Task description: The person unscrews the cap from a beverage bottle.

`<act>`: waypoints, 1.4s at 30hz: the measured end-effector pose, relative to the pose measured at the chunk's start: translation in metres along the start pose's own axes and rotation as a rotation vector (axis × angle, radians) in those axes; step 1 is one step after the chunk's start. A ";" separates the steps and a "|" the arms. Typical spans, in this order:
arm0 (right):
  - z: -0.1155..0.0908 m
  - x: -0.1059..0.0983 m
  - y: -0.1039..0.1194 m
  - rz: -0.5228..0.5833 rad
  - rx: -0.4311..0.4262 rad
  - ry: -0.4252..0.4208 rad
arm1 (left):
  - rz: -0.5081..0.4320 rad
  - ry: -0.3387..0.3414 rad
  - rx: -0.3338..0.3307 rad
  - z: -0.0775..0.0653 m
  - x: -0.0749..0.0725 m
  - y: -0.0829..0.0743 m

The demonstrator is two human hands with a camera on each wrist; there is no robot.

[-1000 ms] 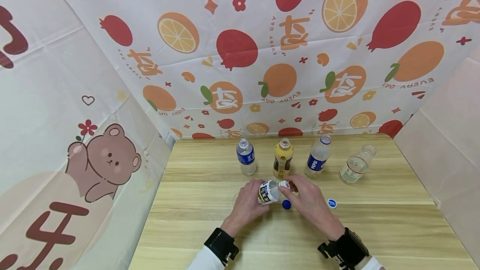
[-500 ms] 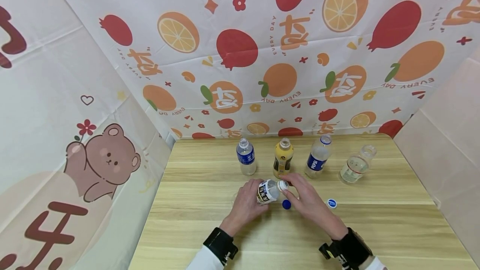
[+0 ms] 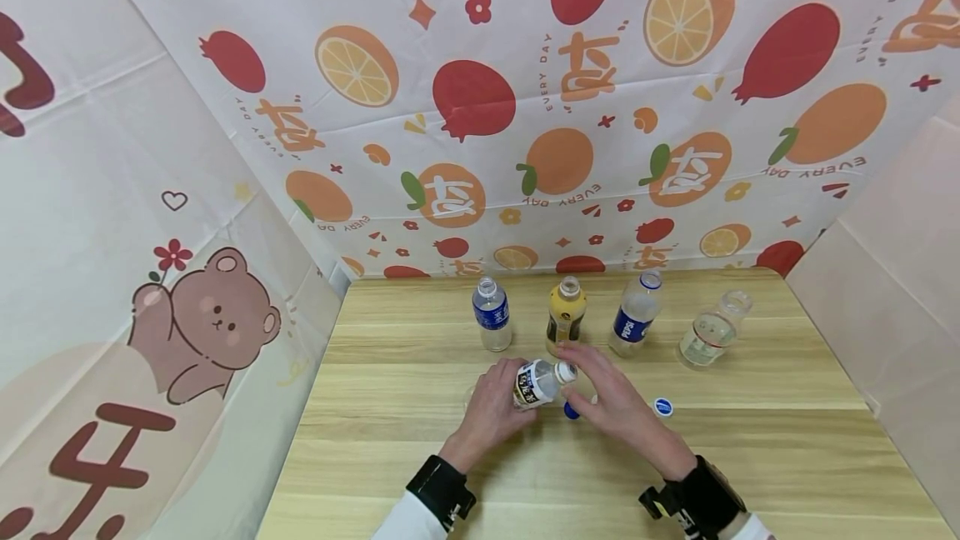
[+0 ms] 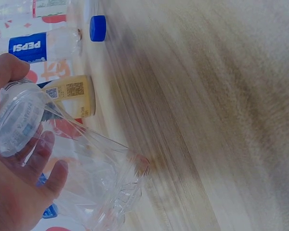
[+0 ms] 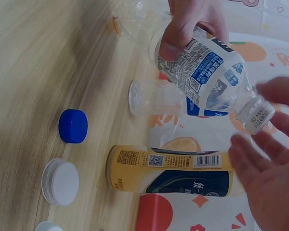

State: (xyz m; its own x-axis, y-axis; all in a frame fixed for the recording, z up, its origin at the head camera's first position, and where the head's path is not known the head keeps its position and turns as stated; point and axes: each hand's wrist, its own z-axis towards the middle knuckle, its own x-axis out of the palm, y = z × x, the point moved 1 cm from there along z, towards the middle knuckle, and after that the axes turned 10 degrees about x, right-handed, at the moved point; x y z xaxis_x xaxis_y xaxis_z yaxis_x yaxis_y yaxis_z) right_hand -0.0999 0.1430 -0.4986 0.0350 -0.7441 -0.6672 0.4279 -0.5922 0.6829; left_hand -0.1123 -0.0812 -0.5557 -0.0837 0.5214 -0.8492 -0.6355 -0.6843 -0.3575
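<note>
My left hand (image 3: 491, 407) grips a clear plastic bottle (image 3: 534, 383) with a white and black label round its body. The bottle is tilted, its neck pointing right, and a white cap (image 5: 256, 115) sits on its mouth. Its clear lower part (image 4: 94, 178) extends past the left palm. Around that cap, my right hand (image 3: 618, 407) is spread, fingers loose and apart, pinching nothing. Under the right thumb in the head view lies a blue cap (image 3: 572, 411), partly hidden.
Behind the hands stand several uncapped bottles: a blue-labelled one (image 3: 492, 315), a yellow one (image 3: 566, 315), a Pepsi bottle (image 3: 633, 322) and a clear wide-mouthed one (image 3: 708, 338). A white and blue cap (image 3: 663, 407) lies right of the right hand. Printed cloth hangs behind the table.
The right fingers, at the cap a second ago, have opened away from it. The left hand and bottle have barely moved; the blue cap is now partly covered by the right hand.
</note>
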 end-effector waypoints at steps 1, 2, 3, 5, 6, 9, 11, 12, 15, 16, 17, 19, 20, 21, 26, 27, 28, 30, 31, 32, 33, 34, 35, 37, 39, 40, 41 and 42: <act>0.000 0.000 0.000 -0.013 0.011 0.009 | 0.002 -0.002 0.002 0.000 0.000 0.000; 0.000 0.000 0.001 -0.030 0.023 0.016 | 0.004 -0.002 0.003 0.000 0.000 0.000; -0.001 0.000 0.001 -0.048 0.043 0.025 | 0.005 -0.001 0.004 0.000 0.000 0.000; -0.002 0.000 0.001 -0.094 0.087 0.026 | 0.005 -0.001 0.006 -0.001 0.000 0.001; -0.002 0.001 0.002 -0.116 0.112 0.019 | 0.004 0.001 0.006 -0.001 0.000 0.001; -0.003 0.002 0.002 -0.181 0.177 -0.026 | 0.001 0.013 0.000 -0.001 0.000 0.001; -0.002 0.003 0.002 -0.199 0.205 -0.062 | -0.004 0.024 -0.010 -0.001 0.000 0.001; -0.002 0.003 0.002 -0.202 0.211 -0.077 | -0.005 0.030 -0.015 -0.001 0.000 0.001; 0.000 0.004 0.002 -0.175 0.200 -0.110 | -0.010 0.040 -0.026 -0.001 0.000 0.001; 0.000 0.004 0.003 -0.165 0.188 -0.115 | -0.011 0.039 -0.027 -0.002 0.001 0.001; 0.000 0.004 0.003 -0.154 0.175 -0.119 | -0.013 0.037 -0.026 -0.002 0.001 0.001; 0.001 0.004 0.003 -0.128 0.149 -0.121 | -0.012 0.030 -0.024 -0.002 0.001 0.002; 0.001 0.004 0.003 -0.117 0.140 -0.118 | -0.013 0.027 -0.025 -0.002 0.001 0.002; 0.001 0.003 0.004 -0.101 0.134 -0.114 | -0.014 0.024 -0.025 -0.003 0.001 0.002; 0.001 0.001 0.003 -0.026 0.115 -0.108 | -0.039 0.015 -0.045 -0.004 -0.002 0.003; 0.000 0.001 0.003 -0.018 0.116 -0.112 | -0.048 0.012 -0.053 -0.004 -0.003 0.004; 0.001 0.001 0.002 -0.015 0.119 -0.117 | -0.054 0.010 -0.062 -0.005 -0.004 0.005; 0.000 0.001 0.000 -0.017 0.132 -0.126 | -0.071 0.001 -0.087 -0.005 -0.005 0.008; 0.000 0.001 -0.001 -0.020 0.143 -0.130 | -0.082 0.000 -0.101 -0.006 -0.006 0.010; 0.000 0.002 -0.002 -0.025 0.158 -0.127 | -0.091 -0.007 -0.114 -0.007 -0.008 0.012; -0.001 0.002 -0.003 -0.029 0.169 -0.123 | -0.098 -0.018 -0.123 -0.008 -0.009 0.014; -0.001 0.003 -0.004 -0.036 0.176 -0.119 | -0.101 -0.026 -0.134 -0.009 -0.010 0.017; -0.002 0.004 -0.005 -0.047 0.184 -0.111 | -0.109 -0.038 -0.143 -0.010 -0.011 0.019; -0.004 0.008 -0.008 -0.077 0.180 -0.099 | -0.120 -0.061 -0.155 -0.012 -0.015 0.023; -0.005 0.012 -0.011 -0.104 0.148 -0.096 | -0.128 -0.086 -0.165 -0.014 -0.016 0.026; -0.005 0.015 -0.012 -0.124 0.128 -0.098 | -0.135 -0.096 -0.173 -0.015 -0.017 0.027; -0.006 0.019 -0.014 -0.145 0.107 -0.099 | -0.145 -0.109 -0.181 -0.016 -0.018 0.028; -0.006 0.022 -0.015 -0.162 0.083 -0.101 | -0.152 -0.121 -0.190 -0.017 -0.019 0.028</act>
State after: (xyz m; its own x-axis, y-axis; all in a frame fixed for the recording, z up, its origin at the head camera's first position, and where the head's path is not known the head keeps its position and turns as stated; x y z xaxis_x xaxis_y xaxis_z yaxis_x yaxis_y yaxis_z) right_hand -0.1003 0.1367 -0.5253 -0.1209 -0.6616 -0.7401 0.3446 -0.7272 0.5937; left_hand -0.1160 -0.1188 -0.5565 -0.0969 0.6747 -0.7318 -0.4934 -0.6711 -0.5534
